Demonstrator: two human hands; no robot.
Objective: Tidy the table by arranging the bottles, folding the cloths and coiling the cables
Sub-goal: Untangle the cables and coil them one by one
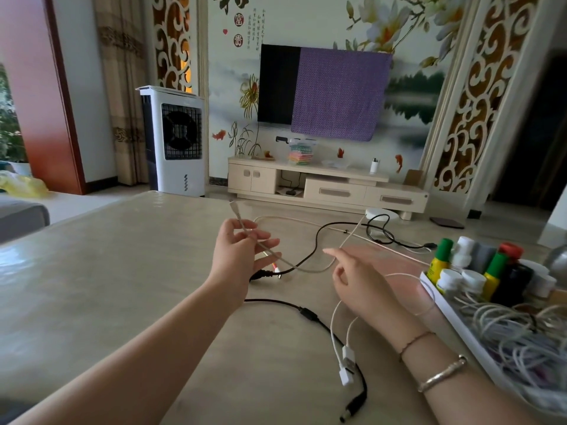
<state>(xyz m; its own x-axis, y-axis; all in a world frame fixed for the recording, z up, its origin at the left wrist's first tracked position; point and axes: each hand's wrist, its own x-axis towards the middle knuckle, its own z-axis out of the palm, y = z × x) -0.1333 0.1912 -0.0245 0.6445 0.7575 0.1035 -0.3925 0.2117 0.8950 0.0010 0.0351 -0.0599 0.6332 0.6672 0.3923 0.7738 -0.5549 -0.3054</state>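
- Table (107, 271): pale, glossy top filling the lower view; holds every item below
- Left hand (242, 256): raised at 11 o'clock from the view's centre, palm turned inward; thumb and forefinger pinch the grey cable near its plug end, other fingers fanned loose; judged to be the anchor end for starting a coil
- Grey cable (306, 268): plug tip sticks up above the left hand; the line sags toward 3 o'clock, then rises away to the far table edge
- Black cables (310, 314): one lies across the near table from 9 to 5 o'clock, ending in a barrel plug; another loops at 1 o'clock; both uncoiled
- White cable (346, 360): USB ends lie at 6 o'clock, its cord passing under the right wrist
- Right hand (356, 280): hovers just right of centre, fingers loosely curled, forefinger pointing at the grey cable's sag; holds nothing plainly, probably reaching to gather slack
- White tray (454, 317): at 3 to 5 o'clock; contains bottles (469, 271) standing packed at its far end and coiled pale cables (515, 335) heaped at its near end
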